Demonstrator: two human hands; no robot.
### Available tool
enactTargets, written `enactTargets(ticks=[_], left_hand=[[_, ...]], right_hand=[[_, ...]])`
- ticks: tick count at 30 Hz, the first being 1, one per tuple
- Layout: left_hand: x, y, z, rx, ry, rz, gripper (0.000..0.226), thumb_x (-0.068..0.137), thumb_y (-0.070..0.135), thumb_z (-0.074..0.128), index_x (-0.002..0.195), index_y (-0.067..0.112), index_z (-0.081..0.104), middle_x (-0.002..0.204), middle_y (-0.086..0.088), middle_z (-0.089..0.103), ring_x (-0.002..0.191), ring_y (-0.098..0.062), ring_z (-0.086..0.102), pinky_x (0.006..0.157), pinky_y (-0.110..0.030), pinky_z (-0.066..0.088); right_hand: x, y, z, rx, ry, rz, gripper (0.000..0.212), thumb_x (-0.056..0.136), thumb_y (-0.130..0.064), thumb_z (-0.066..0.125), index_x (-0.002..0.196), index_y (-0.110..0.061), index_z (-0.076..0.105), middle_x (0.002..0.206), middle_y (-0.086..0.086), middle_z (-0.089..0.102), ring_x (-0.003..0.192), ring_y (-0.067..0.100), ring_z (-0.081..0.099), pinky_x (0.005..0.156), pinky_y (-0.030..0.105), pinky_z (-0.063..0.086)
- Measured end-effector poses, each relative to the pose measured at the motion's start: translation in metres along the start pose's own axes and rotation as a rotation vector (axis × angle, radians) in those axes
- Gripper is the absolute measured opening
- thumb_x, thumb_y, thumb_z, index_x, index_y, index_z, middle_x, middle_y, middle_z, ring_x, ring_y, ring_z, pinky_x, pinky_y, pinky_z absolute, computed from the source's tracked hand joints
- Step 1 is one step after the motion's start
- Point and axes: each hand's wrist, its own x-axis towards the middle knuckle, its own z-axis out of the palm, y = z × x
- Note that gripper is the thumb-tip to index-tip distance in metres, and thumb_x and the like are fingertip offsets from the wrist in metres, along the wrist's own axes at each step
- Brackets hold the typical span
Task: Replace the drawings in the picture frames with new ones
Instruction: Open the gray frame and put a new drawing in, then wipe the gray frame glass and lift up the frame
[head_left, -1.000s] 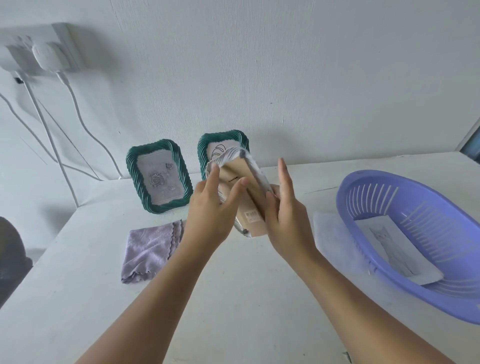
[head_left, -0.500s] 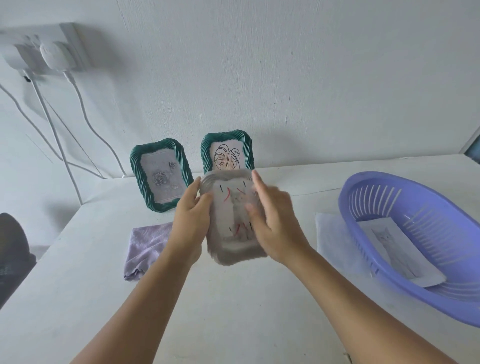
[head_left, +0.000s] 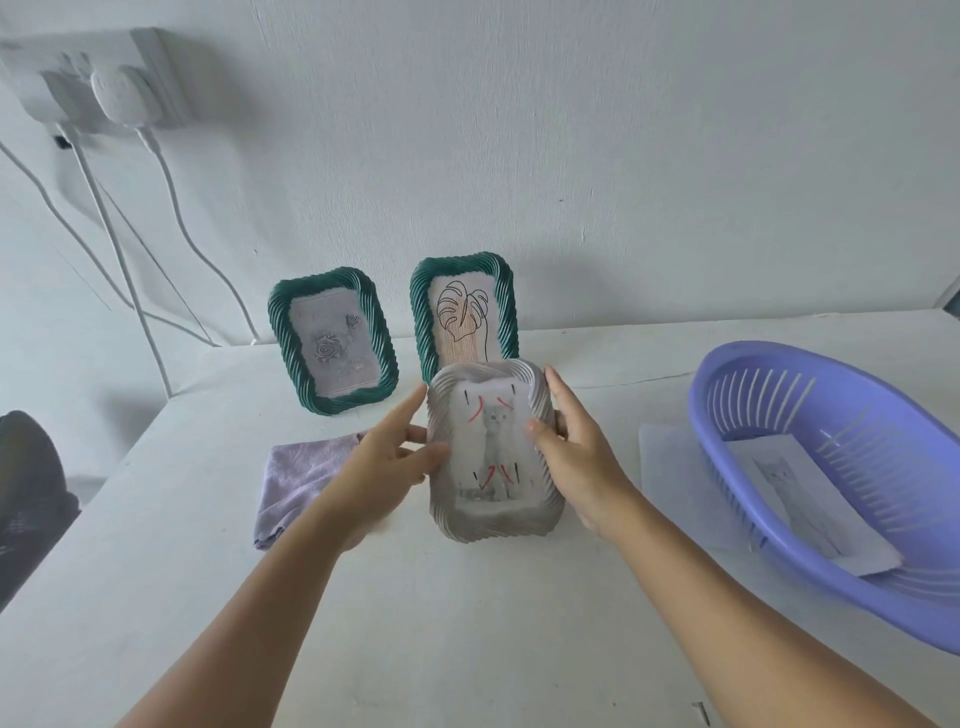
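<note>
1. White frame (head_left: 493, 457) at centre, held upright over the table (head_left: 467, 623), face toward the camera. Ribbed border, pale. Whether its lower edge touches the table cannot be told.
2. Inside it, a cat drawing (head_left: 491, 447): grey cat, red and black strokes above and below it.
3. Right hand (head_left: 576, 457) grips the frame's right edge, thumb across the front near the cat, fingers curled behind the rim.
4. Left hand (head_left: 384, 462) at the frame's left edge. Thumb lies against the border, index finger stretched up toward the top corner. Fingers look mostly straight; a firm grip cannot be told.
5. Hands are apart, one on each side, the frame between them.
6. Two green frames stand against the wall behind. Left one (head_left: 332, 340) holds a grey rose drawing. Right one (head_left: 465, 317) holds a leaf drawing in black line; its lower part is hidden by the white frame.
7. Lilac cloth (head_left: 301, 478) crumpled on the table, left of the left hand, in front of the rose frame.
8. Purple basket (head_left: 831, 467) at right, slotted walls. A sheet (head_left: 810, 499) with a faint cat sketch lies inside.
9. A white sheet (head_left: 665, 462) lies flat, partly under the basket.
10. Wall socket (head_left: 98, 83) upper left, white cables hanging from it.
</note>
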Motion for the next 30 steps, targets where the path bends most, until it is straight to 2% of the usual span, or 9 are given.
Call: enactTargets(ticks=[2,5,8,11,15,19,21,25,30], left_hand=[[0.003,-0.008,-0.003,0.068,0.016,-0.007,0.073,0.096,0.021,0.07,0.156,0.039,0.034,0.095,0.005,0.069,0.089,-0.014,0.064,0.096,-0.044,0.053],[0.009,-0.014,-0.003,0.099,0.024,-0.002,0.071,0.095,0.022,0.071,0.155,0.04,0.036,0.092,0.002,0.07,0.083,-0.011,0.063,0.096,-0.048,0.053],[0.014,-0.019,-0.002,0.172,0.039,-0.002,0.074,0.093,0.029,0.073,0.155,0.04,0.034,0.1,-0.003,0.07,0.079,-0.013,0.067,0.086,-0.037,0.054],[0.018,-0.027,0.0,0.289,0.046,-0.008,0.079,0.09,0.035,0.076,0.156,0.038,0.033,0.103,-0.002,0.069,0.088,-0.02,0.07,0.083,-0.032,0.052],[0.022,-0.036,0.002,0.431,0.073,0.0,0.078,0.091,0.039,0.073,0.157,0.036,0.031,0.099,0.005,0.066,0.087,-0.015,0.066,0.088,-0.037,0.053],[0.025,-0.041,0.007,0.518,0.058,0.03,0.073,0.091,0.04,0.072,0.156,0.033,0.037,0.1,0.006,0.066,0.081,-0.01,0.063,0.077,-0.029,0.048],[0.024,-0.044,0.01,0.551,0.054,0.032,0.072,0.091,0.041,0.071,0.155,0.03,0.039,0.105,0.003,0.063,0.083,-0.009,0.061,0.076,-0.026,0.045],[0.023,-0.05,0.013,0.633,0.065,0.031,0.068,0.089,0.045,0.072,0.15,0.029,0.046,0.117,0.001,0.046,0.088,-0.008,0.059,0.088,-0.025,0.042],[0.025,-0.053,0.011,0.628,0.045,0.03,0.069,0.089,0.045,0.073,0.151,0.028,0.048,0.111,0.002,0.051,0.095,-0.013,0.059,0.09,-0.025,0.041]], right_hand=[[0.001,0.001,-0.001,-0.047,0.002,0.006,0.067,0.101,-0.024,0.055,0.155,-0.048,0.023,0.147,-0.029,0.045,0.138,-0.004,0.043,0.121,0.041,0.033],[0.003,0.002,0.001,-0.133,-0.032,0.007,0.069,0.098,-0.031,0.054,0.154,-0.051,0.018,0.155,-0.025,0.039,0.141,-0.002,0.04,0.122,0.041,0.031],[0.003,0.0,0.002,-0.235,-0.064,0.041,0.07,0.102,-0.031,0.051,0.156,-0.049,0.011,0.158,-0.015,0.038,0.142,0.005,0.041,0.121,0.037,0.031],[0.001,-0.005,-0.002,-0.408,-0.11,0.069,0.072,0.104,-0.034,0.049,0.16,-0.043,0.003,0.158,-0.005,0.041,0.139,0.018,0.046,0.109,0.029,0.037],[0.001,-0.011,-0.002,-0.738,-0.118,-0.007,0.074,0.104,-0.04,0.044,0.162,-0.03,-0.002,0.136,0.009,0.06,0.119,0.03,0.058,0.095,0.038,0.045],[0.01,-0.002,-0.006,-1.047,-0.109,0.006,0.074,0.103,-0.053,0.037,0.162,-0.022,0.005,0.145,0.009,0.049,0.131,0.034,0.048,0.103,0.05,0.039],[0.011,0.005,-0.008,-1.068,-0.132,0.04,0.073,0.103,-0.055,0.036,0.162,-0.023,0.008,0.145,0.011,0.046,0.132,0.034,0.044,0.105,0.05,0.036],[0.01,0.012,-0.008,-1.058,-0.121,0.053,0.067,0.103,-0.054,0.034,0.16,-0.028,0.013,0.14,0.01,0.039,0.133,0.033,0.037,0.11,0.048,0.028],[0.007,0.016,-0.006,-1.078,-0.113,0.046,0.065,0.102,-0.054,0.034,0.159,-0.028,0.016,0.132,0.008,0.034,0.131,0.031,0.035,0.11,0.044,0.026]])
